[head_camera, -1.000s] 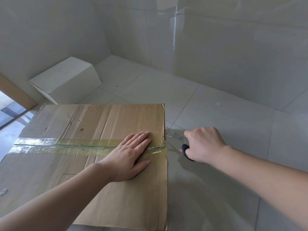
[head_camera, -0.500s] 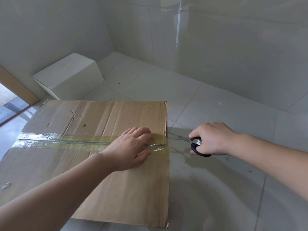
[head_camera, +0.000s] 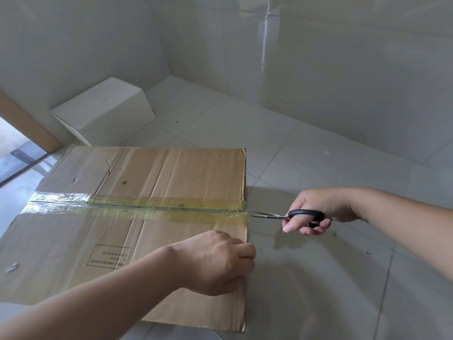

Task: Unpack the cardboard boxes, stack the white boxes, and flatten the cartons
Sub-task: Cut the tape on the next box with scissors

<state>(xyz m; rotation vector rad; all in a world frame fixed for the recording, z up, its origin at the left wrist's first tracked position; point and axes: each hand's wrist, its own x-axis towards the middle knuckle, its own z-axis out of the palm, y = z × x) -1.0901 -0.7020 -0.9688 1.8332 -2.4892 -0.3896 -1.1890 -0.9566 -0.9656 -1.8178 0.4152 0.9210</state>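
Your cardboard carton (head_camera: pixel 152 217) sits closed on the tiled floor (head_camera: pixel 306 148), filling the near left of the view, with a strip of clear yellowish tape (head_camera: pixel 137 208) running left to right along the seam where its top flaps meet. Your right hand (head_camera: pixel 316 212) has its fingers curled through the black handles of a pair of scissors (head_camera: pixel 286 215), whose blade tips meet the tape just at the carton's right edge. Your left hand (head_camera: pixel 218 262) is curled over that same right edge, nearer to you than the seam, gripping the flap. One white box (head_camera: pixel 105 111) stands at the far left against the wall, well apart from the carton.

The risks, as I judge them: the blades could skid off the glossy tape (it looks slick) and run toward your left hand, which lies near the cutting line. Pushed too deep, the tips could also scratch whatever is packed inside. If your grip slackens, the carton may slide left instead of letting the tape part.
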